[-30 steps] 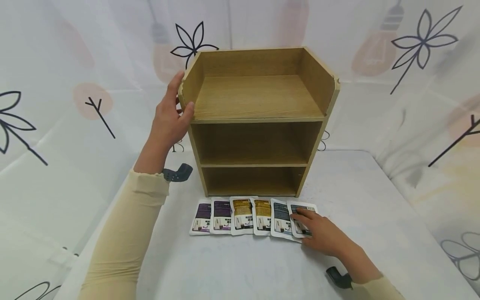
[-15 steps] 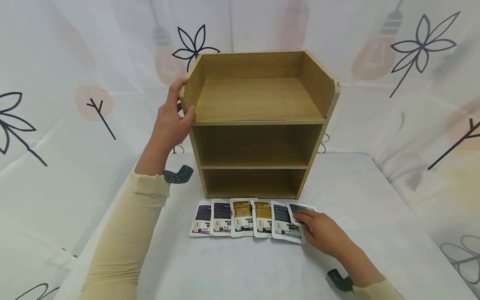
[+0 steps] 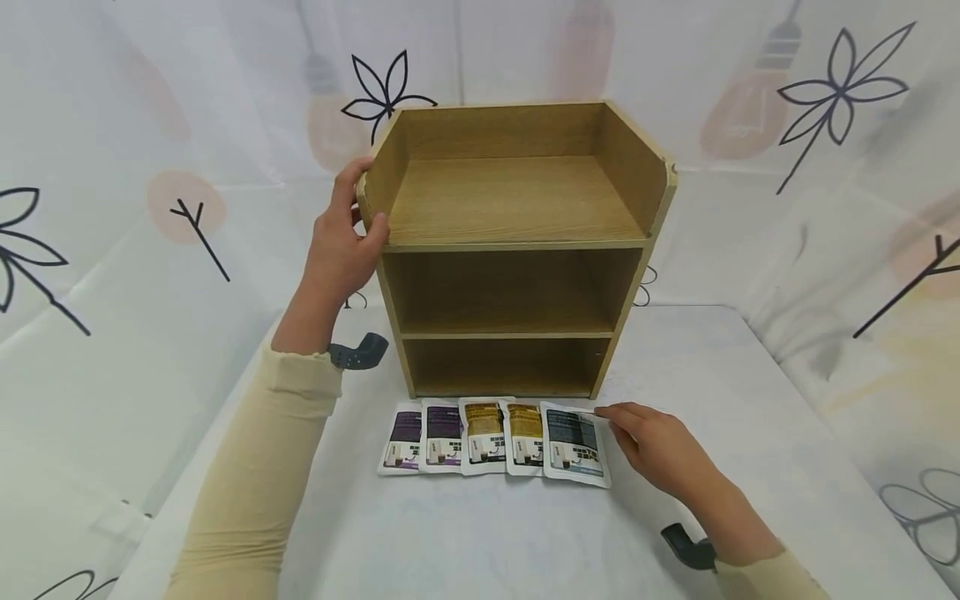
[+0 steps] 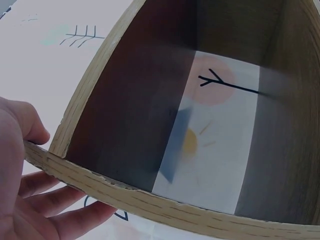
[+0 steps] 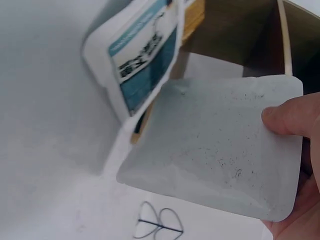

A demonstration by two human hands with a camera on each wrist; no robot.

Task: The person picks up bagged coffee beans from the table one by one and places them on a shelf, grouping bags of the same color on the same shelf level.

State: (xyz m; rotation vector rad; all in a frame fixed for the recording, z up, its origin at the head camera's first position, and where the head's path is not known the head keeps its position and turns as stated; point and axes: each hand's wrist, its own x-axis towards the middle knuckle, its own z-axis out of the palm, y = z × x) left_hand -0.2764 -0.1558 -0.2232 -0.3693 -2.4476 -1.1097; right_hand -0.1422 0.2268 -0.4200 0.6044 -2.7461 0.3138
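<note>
My left hand (image 3: 341, 246) grips the upper left side panel of a wooden three-level shelf (image 3: 517, 200). In the left wrist view its thumb and fingers lie on either side of the panel's edge. My right hand (image 3: 660, 450) pinches a flat sealed pouch (image 5: 220, 150), thumb on its plain whitish back. From the head view that pouch is almost hidden, seen edge-on. Left of the hand, overlapping pouches lie in a row: a dark blue one (image 3: 573, 446), two gold ones (image 3: 486, 433) and two purple ones (image 3: 403, 442).
The white-covered table (image 3: 465, 533) extends around the shelf. A patterned cloth wall (image 3: 225, 108) stands behind and at both sides. The row of pouches lies close to the shelf's front foot. A dark wrist mount (image 3: 358, 352) sticks out from the left wrist.
My right hand has lifted the rightmost dark blue pouch off the row and tilted it up, uncovering the one beneath. My left hand keeps its grip on the shelf.
</note>
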